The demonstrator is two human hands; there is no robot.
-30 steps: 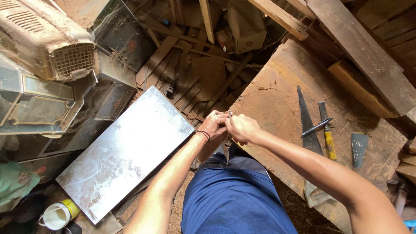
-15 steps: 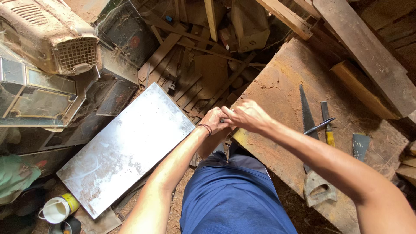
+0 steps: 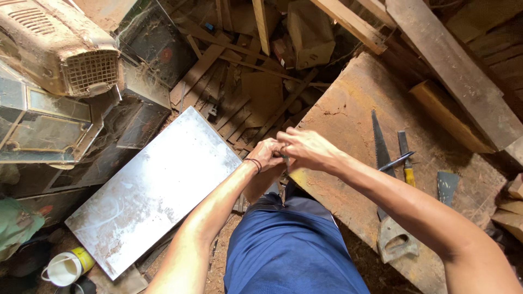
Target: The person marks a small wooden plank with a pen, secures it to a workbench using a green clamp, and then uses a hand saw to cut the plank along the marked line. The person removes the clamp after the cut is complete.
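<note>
My left hand and my right hand meet in front of me, above my knee in blue shorts. Their fingers pinch together around something small between them; it is too hidden to name. A dark cord bracelet circles my left wrist. The hands hover over the near edge of a worn wooden board, just right of a grey metal sheet that lies flat on the ground.
On the board lie a handsaw, a yellow-handled chisel, a dark pen and a small trowel blade. Dusty old appliance housings stack at the left. Scrap timber fills the back. A white and yellow cup stands bottom left.
Both hands have stayed pressed together and shifted slightly up and right; the fingers have reworked their grip on the small hidden thing.
</note>
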